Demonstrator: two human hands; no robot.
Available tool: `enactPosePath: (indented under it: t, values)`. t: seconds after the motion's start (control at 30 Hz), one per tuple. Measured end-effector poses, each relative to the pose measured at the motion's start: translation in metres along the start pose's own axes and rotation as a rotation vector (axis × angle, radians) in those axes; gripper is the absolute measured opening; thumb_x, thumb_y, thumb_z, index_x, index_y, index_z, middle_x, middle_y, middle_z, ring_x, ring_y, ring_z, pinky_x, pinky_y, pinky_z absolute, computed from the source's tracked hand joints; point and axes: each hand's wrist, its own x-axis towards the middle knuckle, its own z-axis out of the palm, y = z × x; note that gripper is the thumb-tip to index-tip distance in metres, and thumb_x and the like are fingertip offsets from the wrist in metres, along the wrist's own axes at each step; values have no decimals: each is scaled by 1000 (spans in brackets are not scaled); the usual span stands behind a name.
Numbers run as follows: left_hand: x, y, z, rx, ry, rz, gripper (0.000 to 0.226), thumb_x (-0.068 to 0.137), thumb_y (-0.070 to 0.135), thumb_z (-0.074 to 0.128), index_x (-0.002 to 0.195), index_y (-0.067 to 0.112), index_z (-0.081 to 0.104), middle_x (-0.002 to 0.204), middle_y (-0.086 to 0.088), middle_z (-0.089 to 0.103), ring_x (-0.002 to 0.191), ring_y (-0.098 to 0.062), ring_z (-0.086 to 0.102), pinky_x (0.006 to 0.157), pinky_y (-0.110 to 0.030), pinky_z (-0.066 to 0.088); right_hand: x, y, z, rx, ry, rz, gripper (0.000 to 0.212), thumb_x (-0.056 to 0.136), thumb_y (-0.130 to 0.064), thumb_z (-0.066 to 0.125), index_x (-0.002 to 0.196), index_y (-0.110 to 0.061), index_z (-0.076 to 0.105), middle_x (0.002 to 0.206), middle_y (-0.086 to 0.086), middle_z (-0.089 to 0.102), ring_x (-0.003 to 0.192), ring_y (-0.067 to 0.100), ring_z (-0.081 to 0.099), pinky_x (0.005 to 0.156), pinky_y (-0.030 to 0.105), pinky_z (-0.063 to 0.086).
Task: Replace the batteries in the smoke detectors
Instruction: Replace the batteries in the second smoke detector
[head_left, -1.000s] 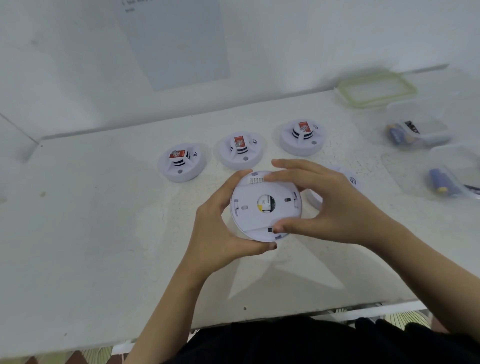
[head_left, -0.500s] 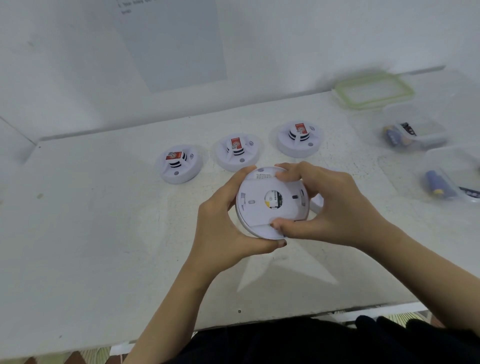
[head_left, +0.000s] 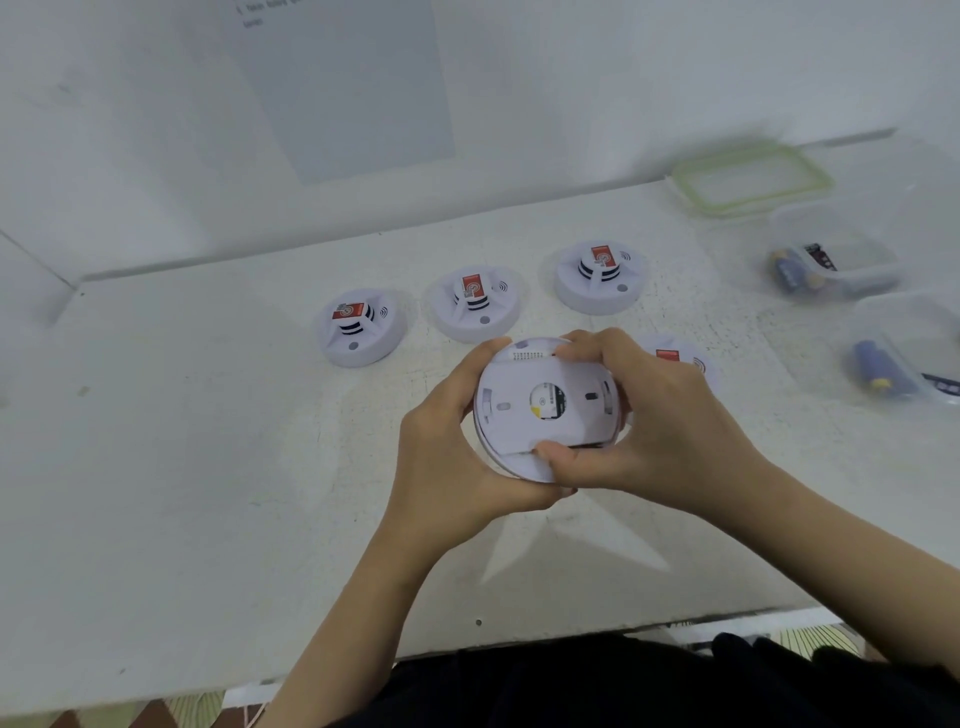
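I hold a white round smoke detector (head_left: 540, 405) above the table, its flat back plate facing me, with a small round opening at its middle. My left hand (head_left: 452, 452) cups its left and lower rim. My right hand (head_left: 660, 431) grips the right side, thumb pressed on the lower edge and fingers over the top. Three more detectors stand face up in a row behind: one at the left (head_left: 360, 327), one in the middle (head_left: 475, 304), one at the right (head_left: 600, 278). Another detector (head_left: 680, 361) lies partly hidden behind my right hand.
The white table (head_left: 182, 467) meets a white wall at the back. At the right stand two clear plastic tubs with blue batteries, the farther tub (head_left: 831, 265) and the nearer tub (head_left: 904, 364). A green-rimmed lid (head_left: 753, 179) lies behind them. The table's front edge runs just below my forearms.
Both hands have turned the detector's back plate a little, and the detector has shifted slightly right. My right thumb has moved along the lower edge. The detectors on the table have not moved.
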Motion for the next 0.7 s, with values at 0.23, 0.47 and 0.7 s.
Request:
enactPosePath:
  t: [0.23,0.47,0.7]
  values:
    - [-2,-4,-1,-20,-5,-46,93,43,8,95,116,47,52,107,26,65,100,1,63,76,-13,52,2,-4,-1,3,-26,38,64,62,-61,61,112,-22,50,96,-9,64,79,7,60,60,25,51]
    - [-1,-9,-5,-31,-52,-62,93,45,8,96,126,28,55,112,17,66,107,-7,62,82,-18,52,16,4,-16,37,-221,16,63,61,-67,66,110,-32,46,94,-10,67,77,9,64,63,36,54]
    - [-1,-4,-5,-14,-18,-69,91,42,12,94,115,47,52,107,27,65,102,2,62,78,-10,49,17,0,-11,-25,-157,24,57,56,-64,62,98,-27,51,73,-9,65,62,9,59,52,32,49]
